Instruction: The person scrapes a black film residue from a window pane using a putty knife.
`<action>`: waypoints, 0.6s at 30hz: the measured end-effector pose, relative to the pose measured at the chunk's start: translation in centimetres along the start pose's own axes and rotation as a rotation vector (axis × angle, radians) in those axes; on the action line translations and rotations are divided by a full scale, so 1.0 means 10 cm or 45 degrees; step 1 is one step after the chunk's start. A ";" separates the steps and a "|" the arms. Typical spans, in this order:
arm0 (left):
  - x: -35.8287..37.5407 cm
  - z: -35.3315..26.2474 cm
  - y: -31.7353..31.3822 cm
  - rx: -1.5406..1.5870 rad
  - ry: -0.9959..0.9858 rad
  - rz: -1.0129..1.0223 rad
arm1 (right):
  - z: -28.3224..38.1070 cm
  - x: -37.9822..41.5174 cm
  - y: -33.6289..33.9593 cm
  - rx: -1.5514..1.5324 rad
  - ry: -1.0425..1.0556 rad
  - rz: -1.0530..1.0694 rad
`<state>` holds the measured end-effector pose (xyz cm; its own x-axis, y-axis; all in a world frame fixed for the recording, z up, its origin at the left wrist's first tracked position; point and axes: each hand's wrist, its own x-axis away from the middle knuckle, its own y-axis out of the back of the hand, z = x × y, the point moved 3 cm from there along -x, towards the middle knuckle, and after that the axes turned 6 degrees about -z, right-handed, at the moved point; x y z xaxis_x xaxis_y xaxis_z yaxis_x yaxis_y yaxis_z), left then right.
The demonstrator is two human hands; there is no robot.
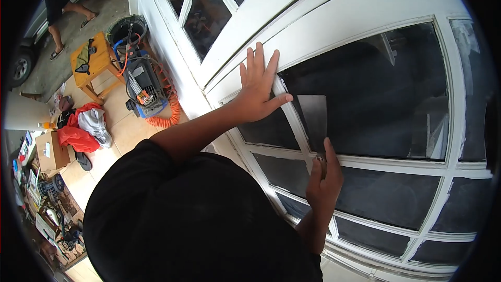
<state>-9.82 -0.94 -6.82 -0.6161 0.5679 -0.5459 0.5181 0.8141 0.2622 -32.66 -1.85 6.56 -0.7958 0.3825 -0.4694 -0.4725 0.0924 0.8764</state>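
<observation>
My left hand (258,86) lies flat with fingers spread against the white door frame (308,47), its thumb reaching over a glazing bar beside the glass. Below and to the right, my right hand (324,180) is closed around the handle of a putty knife (312,117). The knife's wide, flat metal blade points up along the left edge of a large dark glass pane (376,99) and overlaps the glass in this view. My fingers cover most of the handle. Whitish smears show on the pane and along its borders.
Left of the door stand an air compressor (146,86) with a coiled orange hose (167,117), a wooden stool (94,65) and a dark bucket (128,27). Red cloth (78,131), a cardboard box (51,151) and scattered tools lie further left. A person's legs (56,36) show at upper left.
</observation>
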 end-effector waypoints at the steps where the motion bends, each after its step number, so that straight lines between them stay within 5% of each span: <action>1: 0.01 -0.01 0.05 0.007 -0.028 -0.024 | -0.13 0.18 0.02 -0.175 -0.228 -0.060; 3: 0.04 -0.09 0.13 -0.038 0.020 -0.077 | -0.31 0.52 -0.06 -0.357 -0.502 -0.120; 11: -0.17 -0.11 0.26 -0.166 0.119 -0.227 | -0.10 1.13 -0.26 -0.407 -0.502 0.035; 14: -0.15 0.10 0.42 0.010 -0.013 -0.477 | -0.08 1.41 -0.38 -0.574 -0.658 -0.134; 18: 0.01 0.22 0.70 0.429 0.134 -0.467 | -0.03 1.67 -0.53 -0.777 -0.853 -0.119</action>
<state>-4.93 4.61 -6.83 -0.8408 0.2753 -0.4661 0.4086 0.8876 -0.2127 -43.50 3.78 -5.97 -0.4475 0.8698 -0.2078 -0.7941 -0.2796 0.5397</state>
